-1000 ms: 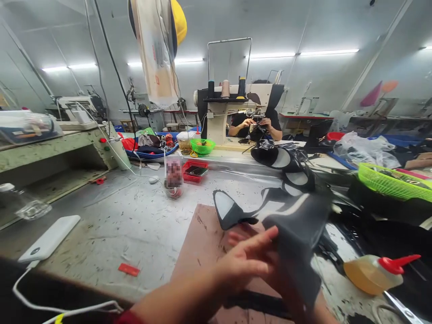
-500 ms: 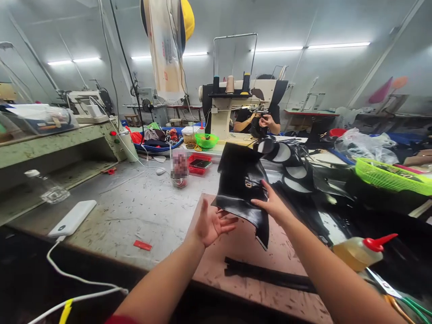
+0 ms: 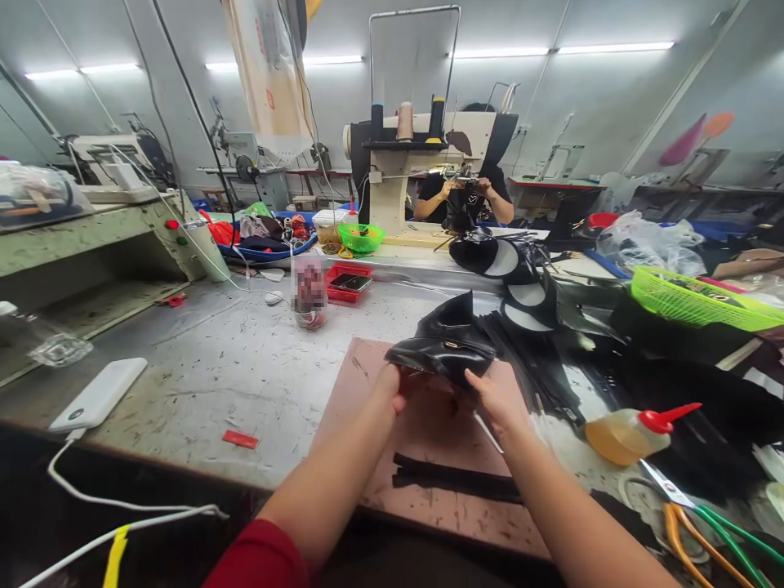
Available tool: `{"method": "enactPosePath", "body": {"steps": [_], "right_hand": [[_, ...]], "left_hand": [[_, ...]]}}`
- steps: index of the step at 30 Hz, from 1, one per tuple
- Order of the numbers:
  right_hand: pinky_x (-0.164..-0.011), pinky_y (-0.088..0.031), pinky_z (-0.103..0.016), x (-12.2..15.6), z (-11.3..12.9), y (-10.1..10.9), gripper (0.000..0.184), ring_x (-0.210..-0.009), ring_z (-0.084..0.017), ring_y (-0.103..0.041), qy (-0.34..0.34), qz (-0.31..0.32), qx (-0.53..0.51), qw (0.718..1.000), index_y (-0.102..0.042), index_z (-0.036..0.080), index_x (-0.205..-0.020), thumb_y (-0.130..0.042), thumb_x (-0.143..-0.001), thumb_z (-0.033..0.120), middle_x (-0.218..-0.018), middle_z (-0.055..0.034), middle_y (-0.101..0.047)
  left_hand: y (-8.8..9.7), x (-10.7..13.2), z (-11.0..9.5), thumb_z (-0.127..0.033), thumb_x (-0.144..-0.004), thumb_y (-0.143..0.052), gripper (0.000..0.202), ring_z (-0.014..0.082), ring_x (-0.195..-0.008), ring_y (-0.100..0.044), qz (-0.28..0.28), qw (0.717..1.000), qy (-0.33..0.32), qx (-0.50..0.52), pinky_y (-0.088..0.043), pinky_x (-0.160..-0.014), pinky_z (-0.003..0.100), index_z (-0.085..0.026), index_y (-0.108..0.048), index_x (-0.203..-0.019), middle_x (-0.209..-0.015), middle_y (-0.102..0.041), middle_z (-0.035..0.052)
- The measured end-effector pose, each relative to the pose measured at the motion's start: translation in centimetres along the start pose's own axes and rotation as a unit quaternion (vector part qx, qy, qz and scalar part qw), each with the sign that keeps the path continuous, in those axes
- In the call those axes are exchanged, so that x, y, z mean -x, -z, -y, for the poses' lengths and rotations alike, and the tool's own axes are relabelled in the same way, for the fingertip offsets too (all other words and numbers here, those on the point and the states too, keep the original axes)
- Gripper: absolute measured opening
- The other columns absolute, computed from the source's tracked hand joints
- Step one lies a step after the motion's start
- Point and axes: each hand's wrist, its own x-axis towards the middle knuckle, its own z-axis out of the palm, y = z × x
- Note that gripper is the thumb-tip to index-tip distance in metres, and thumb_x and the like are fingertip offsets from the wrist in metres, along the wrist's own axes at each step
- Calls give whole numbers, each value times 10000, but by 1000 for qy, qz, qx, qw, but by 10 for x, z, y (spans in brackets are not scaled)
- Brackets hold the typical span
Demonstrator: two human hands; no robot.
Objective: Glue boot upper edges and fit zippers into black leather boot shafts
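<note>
Head view: pinching the black glossy panel with the right hand, over the pink board; touching its left end with the left hand, fingers hidden, cannot tell whether gripping. Has room toward nine o'clock above the grey tabletop, up to the near edge at eight; crowded at four by the red-nozzled squeeze bottle and scissors. Bears red print on the hanging bag at eleven, too small to read.

I face a smooth grey wall, crossed by thin seams and a pale slanting strip on my right. Bright white fluorescent tubes run along it in a broken row. Before me spreads a scuffed, marked grey tabletop. To my left stands a worn pale-green bench with an open shelf below. Farther back I see a red-edged table.
</note>
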Motion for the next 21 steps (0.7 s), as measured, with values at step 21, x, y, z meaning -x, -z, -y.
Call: {"method": "enactPosePath", "body": {"steps": [21], "right_hand": [[-544, -461, -328, -42, 30, 16, 196, -486, -164, -556, 40, 15, 127, 991, -550, 175, -536, -641, -636, 317, -507, -19, -587]], "left_hand": [[50, -28, -14, -191, -503, -679, 162, 246, -846, -572, 13, 913, -167, -372, -450, -822, 391, -163, -624, -653, -717, -634, 19]]}}
